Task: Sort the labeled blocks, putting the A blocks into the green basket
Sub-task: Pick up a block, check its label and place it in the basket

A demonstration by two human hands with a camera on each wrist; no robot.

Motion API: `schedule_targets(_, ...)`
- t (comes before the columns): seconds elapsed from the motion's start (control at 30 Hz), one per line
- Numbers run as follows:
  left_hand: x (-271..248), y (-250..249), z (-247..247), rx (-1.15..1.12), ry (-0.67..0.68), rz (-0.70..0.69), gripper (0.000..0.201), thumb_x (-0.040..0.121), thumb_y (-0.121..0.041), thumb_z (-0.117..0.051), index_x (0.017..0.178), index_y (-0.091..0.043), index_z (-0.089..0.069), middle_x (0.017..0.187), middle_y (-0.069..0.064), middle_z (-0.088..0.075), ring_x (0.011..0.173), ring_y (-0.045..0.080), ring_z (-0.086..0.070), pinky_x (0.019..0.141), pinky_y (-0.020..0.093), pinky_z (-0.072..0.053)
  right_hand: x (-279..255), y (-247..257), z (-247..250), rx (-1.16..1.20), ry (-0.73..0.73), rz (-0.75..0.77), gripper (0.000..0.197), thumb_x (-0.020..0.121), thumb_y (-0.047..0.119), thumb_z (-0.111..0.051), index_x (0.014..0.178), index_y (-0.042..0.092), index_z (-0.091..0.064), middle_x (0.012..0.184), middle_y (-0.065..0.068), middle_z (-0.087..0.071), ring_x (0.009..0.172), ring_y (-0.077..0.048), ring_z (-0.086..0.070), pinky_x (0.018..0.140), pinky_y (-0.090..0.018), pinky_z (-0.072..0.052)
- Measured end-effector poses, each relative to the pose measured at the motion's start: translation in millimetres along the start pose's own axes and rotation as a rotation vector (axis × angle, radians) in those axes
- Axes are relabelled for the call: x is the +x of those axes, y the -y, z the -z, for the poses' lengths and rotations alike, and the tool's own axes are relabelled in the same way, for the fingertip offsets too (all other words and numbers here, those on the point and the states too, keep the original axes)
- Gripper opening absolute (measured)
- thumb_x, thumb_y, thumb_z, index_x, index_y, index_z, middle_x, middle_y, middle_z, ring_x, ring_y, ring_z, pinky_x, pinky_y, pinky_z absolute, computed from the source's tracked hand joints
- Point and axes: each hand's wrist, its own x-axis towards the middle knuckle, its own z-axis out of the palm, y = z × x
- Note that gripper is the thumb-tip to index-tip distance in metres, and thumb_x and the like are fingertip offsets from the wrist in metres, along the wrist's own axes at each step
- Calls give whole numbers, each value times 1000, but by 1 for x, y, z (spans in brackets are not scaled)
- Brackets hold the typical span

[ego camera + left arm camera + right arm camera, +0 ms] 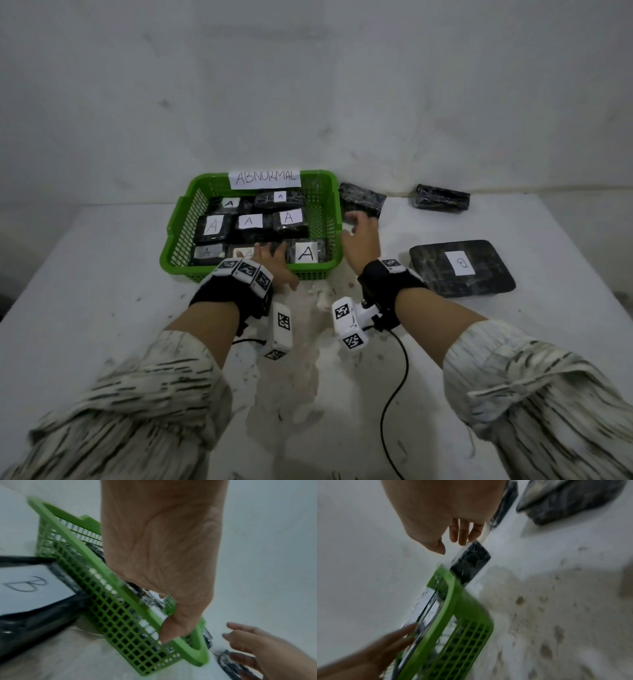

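Observation:
The green basket [178, 219] [96, 561] [453, 595] holds several black wrapped blocks with white A labels [288, 219]. My left hand [270, 260] [163, 561] reaches over the basket's front rim. Its fingers lie straight on a front-row A block, and its thumb lies against the rim's outer side. My right hand [359, 229] [453, 520] hovers with fingers spread beside the basket's right wall. Its fingertips are just short of a black block [363, 198] [471, 559] whose label is hidden. It holds nothing.
A large flat black block marked B [445, 274] [25, 601] lies on the white table to the right. Another black block [442, 198] sits far right by the wall. A paper sign reading ABNORMAL [265, 178] hangs on the basket's back wall.

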Motion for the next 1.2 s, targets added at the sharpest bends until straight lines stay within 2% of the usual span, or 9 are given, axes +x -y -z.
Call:
schedule_targets(0.07,1,-19,10,-116,-85,-64,85,87,-42,-56,151,-25,-3,159,8,2,146,28,9,114,57,3,15,-12,20,-105,-58,-27,36,90,10,-53,126,9,-50,128,-18,-40,114,-36,-47,93,-36,-40)
schedule_targets(0.2,20,-74,22,-278,-307,-182,74,93,-40,-47,151,-20,-6,159,8,2,146,27,10,116,50,6,46,-37,59,-516,-34,-40,52,89,22,-59,137,14,-42,139,-18,-33,127,-38,-33,98,-44,-37)
schedule_targets(0.43,73,-129,19,-260,-617,-50,75,94,-38,-48,150,-10,-7,158,15,0,146,31,4,118,46,-4,100,-76,100,-721,66,12,72,89,27,-61,150,17,-23,156,-13,-15,143,-34,-14,111,-46,-27)
schedule_targets(0.57,95,-135,17,-249,-651,26,72,95,-31,-46,150,-7,-6,158,13,-3,146,29,-1,118,44,-9,133,-92,109,-747,136,-47,74,92,24,-56,153,15,-13,161,-9,-1,148,-34,1,116,-49,-20)
schedule_targets(0.73,109,-136,11,-365,-608,26,62,96,-5,-35,149,-6,-4,155,16,-15,144,29,-15,116,39,-19,169,-108,109,-752,189,-156,72,96,17,-45,154,11,-3,161,-11,9,148,-34,8,118,-50,-13)
schedule_targets(0.83,109,-135,9,-382,-607,9,66,94,-3,-39,149,-4,-1,152,18,-21,138,31,-25,112,38,-27,176,-115,104,-764,180,-192,69,96,19,-45,153,8,-7,160,-17,0,147,-37,-2,117,-49,-16)
schedule_targets(0.97,108,-139,8,-380,-601,22,71,92,0,-40,150,-5,2,149,15,-23,131,31,-34,100,40,-39,178,-118,91,-912,101,-106,51,96,13,-39,143,-1,-29,143,-20,-36,132,-36,-32,106,-44,-29)
schedule_targets(1.1,107,-139,8,-340,-592,26,73,91,2,-40,149,-4,4,149,15,-23,128,32,-39,98,39,-41,175,-109,85,-996,167,-32,40,96,23,-44,130,2,-47,133,-17,-42,123,-33,-39,101,-39,-33)
schedule_targets(1.2,104,-139,13,-358,-552,10,74,91,2,-41,149,-5,5,149,15,-21,126,33,-41,97,42,-42,167,-102,81,-744,229,-139,48,88,32,-57,124,2,-46,132,-18,-37,111,-38,-51,92,-43,-45)
